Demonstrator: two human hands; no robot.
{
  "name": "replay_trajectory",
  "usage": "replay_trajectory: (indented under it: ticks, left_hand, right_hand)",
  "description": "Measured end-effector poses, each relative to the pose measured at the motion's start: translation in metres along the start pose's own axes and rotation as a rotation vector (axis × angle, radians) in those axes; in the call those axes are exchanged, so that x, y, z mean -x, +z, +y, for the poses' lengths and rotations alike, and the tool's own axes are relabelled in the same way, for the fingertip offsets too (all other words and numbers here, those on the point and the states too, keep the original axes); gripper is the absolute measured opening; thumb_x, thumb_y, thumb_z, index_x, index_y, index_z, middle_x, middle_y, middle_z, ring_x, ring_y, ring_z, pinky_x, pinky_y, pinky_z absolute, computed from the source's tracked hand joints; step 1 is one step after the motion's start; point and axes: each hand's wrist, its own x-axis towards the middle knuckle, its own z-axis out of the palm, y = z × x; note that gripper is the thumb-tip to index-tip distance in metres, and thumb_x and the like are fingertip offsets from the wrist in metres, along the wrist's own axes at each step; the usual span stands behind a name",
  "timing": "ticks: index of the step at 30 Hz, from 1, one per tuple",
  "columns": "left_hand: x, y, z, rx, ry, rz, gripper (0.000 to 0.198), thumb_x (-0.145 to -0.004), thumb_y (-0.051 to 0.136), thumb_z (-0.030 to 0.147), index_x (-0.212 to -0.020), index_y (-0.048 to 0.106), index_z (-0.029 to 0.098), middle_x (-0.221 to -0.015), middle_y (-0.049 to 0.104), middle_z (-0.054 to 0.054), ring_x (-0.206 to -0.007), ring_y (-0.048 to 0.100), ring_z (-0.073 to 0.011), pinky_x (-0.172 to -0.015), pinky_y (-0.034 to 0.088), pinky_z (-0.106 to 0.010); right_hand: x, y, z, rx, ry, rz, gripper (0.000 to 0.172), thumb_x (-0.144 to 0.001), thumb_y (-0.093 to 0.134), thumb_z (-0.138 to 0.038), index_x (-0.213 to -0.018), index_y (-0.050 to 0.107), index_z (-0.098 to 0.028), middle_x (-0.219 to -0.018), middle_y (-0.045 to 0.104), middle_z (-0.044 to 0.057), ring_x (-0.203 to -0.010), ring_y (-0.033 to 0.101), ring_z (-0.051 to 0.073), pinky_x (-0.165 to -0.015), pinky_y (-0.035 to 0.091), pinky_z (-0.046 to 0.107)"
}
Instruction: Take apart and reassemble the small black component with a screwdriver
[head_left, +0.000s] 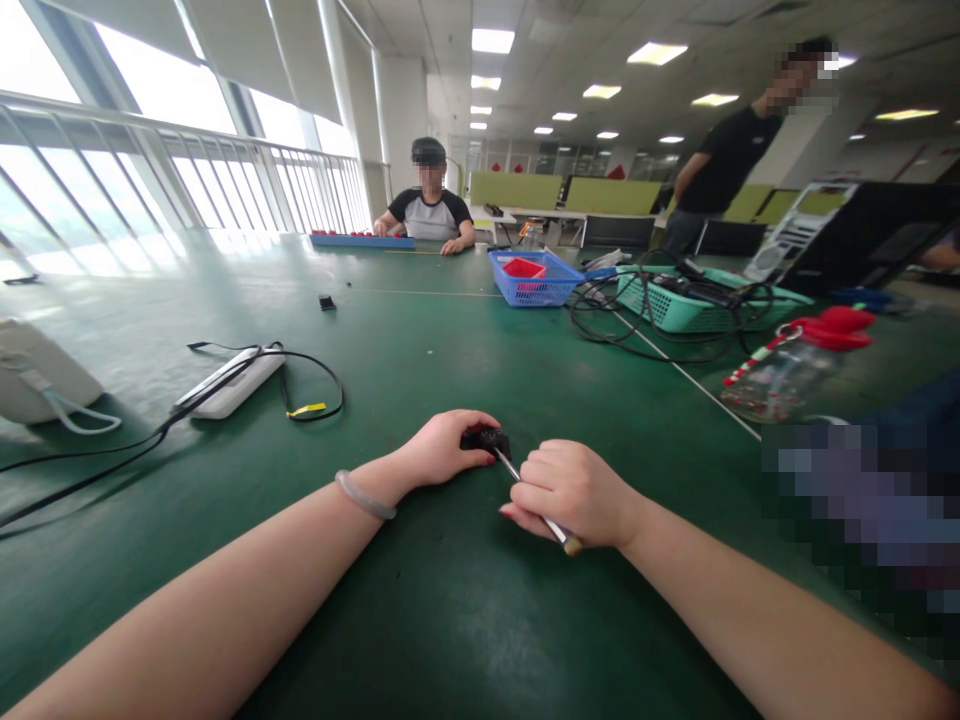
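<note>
On the green table, my left hand grips a small black part between thumb and fingers. My right hand is closed around a thin metal tool with a yellowish end. The tool slants up and left, and its far tip meets the black part. Fingers partly cover both the part and the tool's shaft, so the exact contact is too small to tell.
A white device with black cables lies left. Ahead right are a blue basket, a green basket with cables, and a red-lidded bottle. One person sits across the table; another stands behind at right.
</note>
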Motion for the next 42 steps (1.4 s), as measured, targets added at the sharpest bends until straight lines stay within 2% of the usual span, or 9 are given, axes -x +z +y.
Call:
replay_trajectory:
  ticks: [7, 13, 19, 23, 28, 30, 32, 35, 42]
  left_hand:
    - [0.0, 0.001, 0.0, 0.015, 0.005, -0.003, 0.04, -0.073, 0.071, 0.028, -0.112, 0.064, 0.022, -0.106, 0.069, -0.003, -0.095, 0.063, -0.0192, -0.086, 0.05, -0.032]
    - [0.0, 0.001, -0.001, 0.049, -0.001, -0.007, 0.042, -0.073, 0.071, 0.026, -0.114, 0.062, 0.022, -0.107, 0.068, -0.003, -0.095, 0.063, -0.0187, -0.088, 0.05, -0.031]
    - [0.0, 0.001, -0.001, 0.043, -0.017, -0.011, 0.041, -0.073, 0.071, 0.028, -0.113, 0.062, 0.023, -0.106, 0.069, -0.002, -0.095, 0.063, -0.0193, -0.089, 0.05, -0.032]
    - [0.0, 0.0, 0.0, 0.034, -0.021, -0.012, 0.04, -0.073, 0.071, 0.029, -0.112, 0.063, 0.023, -0.105, 0.069, -0.003, -0.095, 0.063, -0.02, -0.089, 0.05, -0.033]
    - [-0.001, -0.001, 0.002, 0.032, -0.037, -0.03, 0.039, -0.072, 0.071, 0.029, -0.11, 0.064, 0.023, -0.104, 0.069, -0.003, -0.095, 0.063, -0.0207, -0.088, 0.05, -0.034]
    - [-0.001, -0.001, 0.002, 0.044, -0.035, -0.033, 0.039, -0.072, 0.071, 0.029, -0.11, 0.064, 0.022, -0.104, 0.069, -0.003, -0.094, 0.063, -0.0204, -0.089, 0.05, -0.033]
    - [-0.001, -0.001, 0.002, 0.045, -0.024, -0.034, 0.039, -0.072, 0.07, 0.029, -0.11, 0.064, 0.022, -0.104, 0.069, -0.003, -0.094, 0.063, -0.0201, -0.088, 0.05, -0.033]
    - [0.0, -0.002, 0.001, 0.036, -0.009, -0.028, 0.037, -0.072, 0.07, 0.029, -0.109, 0.064, 0.023, -0.102, 0.069, -0.003, -0.092, 0.063, -0.0196, -0.086, 0.05, -0.032]
    - [0.0, -0.003, 0.003, 0.018, -0.011, -0.032, 0.038, -0.072, 0.07, 0.03, -0.109, 0.065, 0.022, -0.102, 0.069, -0.003, -0.092, 0.063, -0.0203, -0.086, 0.05, -0.033]
  right_hand:
    - [-0.001, 0.0, 0.002, -0.013, 0.034, -0.073, 0.031, -0.093, 0.049, -0.03, -0.065, 0.053, -0.018, -0.062, 0.051, -0.001, -0.06, 0.045, 0.012, -0.06, 0.028, 0.028]
    - [0.002, -0.002, 0.004, -0.008, 0.032, -0.021, 0.029, -0.092, 0.05, -0.028, -0.065, 0.054, -0.018, -0.061, 0.049, -0.001, -0.059, 0.043, 0.012, -0.06, 0.028, 0.028]
    - [0.007, 0.002, 0.009, -0.112, 0.132, 0.044, 0.029, -0.091, 0.051, -0.027, -0.064, 0.055, -0.018, -0.06, 0.048, -0.001, -0.056, 0.041, 0.012, -0.057, 0.028, 0.028]
    - [0.012, 0.005, 0.016, -0.359, 0.357, 0.151, 0.027, -0.092, 0.051, -0.029, -0.069, 0.059, -0.017, -0.062, 0.051, 0.0, -0.056, 0.045, 0.011, -0.057, 0.032, 0.026]
    - [0.018, 0.016, 0.027, -0.826, 0.838, 0.32, 0.038, -0.091, 0.052, -0.044, -0.064, 0.058, -0.018, -0.052, 0.048, -0.002, -0.048, 0.044, 0.01, -0.051, 0.035, 0.025]
    - [0.019, 0.023, 0.032, -1.056, 0.972, 0.385, 0.039, -0.089, 0.055, -0.048, -0.065, 0.058, -0.018, -0.047, 0.045, -0.004, -0.043, 0.043, 0.01, -0.048, 0.034, 0.025]
    - [0.021, 0.031, 0.037, -1.273, 1.061, 0.437, 0.038, -0.084, 0.061, -0.051, -0.066, 0.059, -0.017, -0.048, 0.044, -0.005, -0.042, 0.045, 0.01, -0.045, 0.034, 0.024]
    - [0.022, 0.038, 0.043, -1.501, 1.156, 0.447, 0.037, -0.078, 0.068, -0.052, -0.069, 0.063, -0.016, -0.05, 0.048, -0.004, -0.044, 0.048, 0.01, -0.044, 0.036, 0.024]
    - [0.023, 0.039, 0.05, -1.626, 1.262, 0.613, 0.038, -0.073, 0.072, -0.052, -0.065, 0.063, -0.016, -0.049, 0.047, -0.003, -0.043, 0.044, 0.009, -0.042, 0.035, 0.023]
